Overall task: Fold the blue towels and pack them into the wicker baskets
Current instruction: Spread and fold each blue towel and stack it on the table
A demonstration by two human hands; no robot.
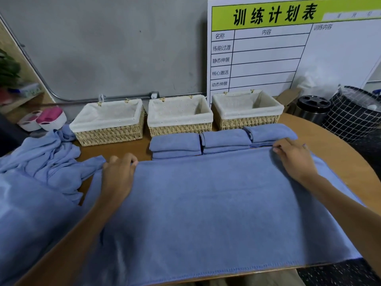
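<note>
A large blue towel (216, 207) lies spread flat on the wooden table in front of me. My left hand (118, 174) grips its far left corner. My right hand (294, 155) pinches its far right edge. Just beyond the towel lie three stacks of folded blue towels: left (175, 144), middle (225, 139) and right (270, 133). Behind them stand three lined wicker baskets, left (109, 133), middle (179, 129) and right (247, 120), all with nothing inside.
A heap of unfolded blue towels (41, 162) lies at the left. A white and pink container (44, 118) sits at the far left. A black bin (312, 108), a checked hamper (354, 114) and a white chart board (288, 48) stand at the right.
</note>
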